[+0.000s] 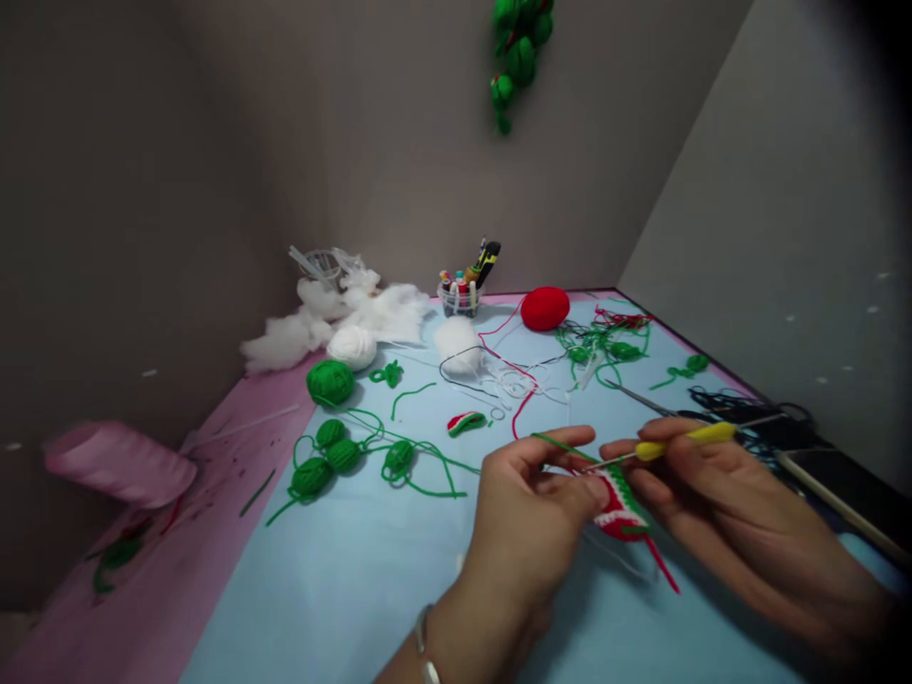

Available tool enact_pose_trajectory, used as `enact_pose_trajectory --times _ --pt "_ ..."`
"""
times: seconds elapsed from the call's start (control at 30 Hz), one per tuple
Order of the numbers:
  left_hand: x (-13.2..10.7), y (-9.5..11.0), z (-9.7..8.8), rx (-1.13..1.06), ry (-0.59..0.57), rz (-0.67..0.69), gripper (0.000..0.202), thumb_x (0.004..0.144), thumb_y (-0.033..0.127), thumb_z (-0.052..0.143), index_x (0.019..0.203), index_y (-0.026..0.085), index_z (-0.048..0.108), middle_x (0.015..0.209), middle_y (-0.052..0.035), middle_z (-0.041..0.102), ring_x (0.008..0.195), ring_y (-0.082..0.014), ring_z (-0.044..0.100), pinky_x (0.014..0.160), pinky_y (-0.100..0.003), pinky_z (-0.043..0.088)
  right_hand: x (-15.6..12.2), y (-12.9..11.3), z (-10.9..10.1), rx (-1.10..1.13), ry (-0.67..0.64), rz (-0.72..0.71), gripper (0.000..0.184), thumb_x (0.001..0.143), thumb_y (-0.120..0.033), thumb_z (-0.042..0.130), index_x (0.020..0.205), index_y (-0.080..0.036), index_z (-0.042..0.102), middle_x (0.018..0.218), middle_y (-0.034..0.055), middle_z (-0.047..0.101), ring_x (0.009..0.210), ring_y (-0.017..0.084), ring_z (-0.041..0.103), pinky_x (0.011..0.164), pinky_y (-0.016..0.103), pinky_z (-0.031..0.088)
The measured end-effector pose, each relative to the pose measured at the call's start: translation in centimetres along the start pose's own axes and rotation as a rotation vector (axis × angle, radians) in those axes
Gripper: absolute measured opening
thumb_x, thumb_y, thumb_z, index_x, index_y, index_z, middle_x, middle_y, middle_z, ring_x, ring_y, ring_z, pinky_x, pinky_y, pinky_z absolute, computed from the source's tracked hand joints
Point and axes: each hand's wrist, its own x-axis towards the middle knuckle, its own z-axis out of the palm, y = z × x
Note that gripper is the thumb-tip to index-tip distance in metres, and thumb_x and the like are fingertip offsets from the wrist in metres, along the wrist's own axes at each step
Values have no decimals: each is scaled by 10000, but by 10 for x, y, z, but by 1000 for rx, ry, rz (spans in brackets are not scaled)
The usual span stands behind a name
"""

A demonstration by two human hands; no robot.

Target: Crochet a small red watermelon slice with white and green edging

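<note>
My left hand (531,508) is closed in a pinch on a small crocheted piece (621,505) in red, white and green. A green yarn strand (562,444) runs over its forefinger. My right hand (719,499) is closed on a yellow-handled crochet hook (684,439), whose metal tip points left into the piece's upper edge. A red tail of yarn (662,567) hangs from the piece toward the table's near edge. Both hands hover over the light blue table cover (342,589).
A green yarn ball (330,381), several small green crocheted balls (343,456), a finished red-white-green slice (465,423), a white yarn ball (351,347), stuffing (285,340), a red yarn ball (545,308), a cup of tools (462,296) and tangled green scraps (602,350) lie about. Dark cables (741,408) sit right.
</note>
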Motion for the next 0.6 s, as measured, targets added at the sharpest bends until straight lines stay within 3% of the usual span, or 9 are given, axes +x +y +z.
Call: enact_pose_trajectory --times 0.17,0.27,0.4,0.6 --pt "1 2 3 47 72 45 312 688 19 706 994 71 741 684 -5 669 598 -84 565 645 -234 448 -2 -2 -2 -107 31 -75 295 572 -450 908 727 -240 771 584 35 706 497 134 620 529 213 586" --pt "0 3 4 91 108 55 298 724 -9 661 999 70 742 642 10 642 583 -77 550 617 -215 434 -4 -1 -5 -193 17 -232 305 619 -506 873 750 -251 770 699 82 775 527 149 659 549 224 605" --pt "-1 4 5 114 119 74 301 734 -32 642 1002 67 737 642 14 631 586 -74 543 605 -205 435 -7 3 -7 -310 -50 -421 174 753 -471 797 813 -310 769 804 67 815 570 160 701 585 245 633" --pt "0 3 6 139 131 76 301 740 -48 643 1003 65 738 647 19 623 584 -68 543 592 -196 448 -7 8 -17 -416 -36 -557 136 834 -440 726 889 -319 759 848 65 816 589 176 695 611 297 645"
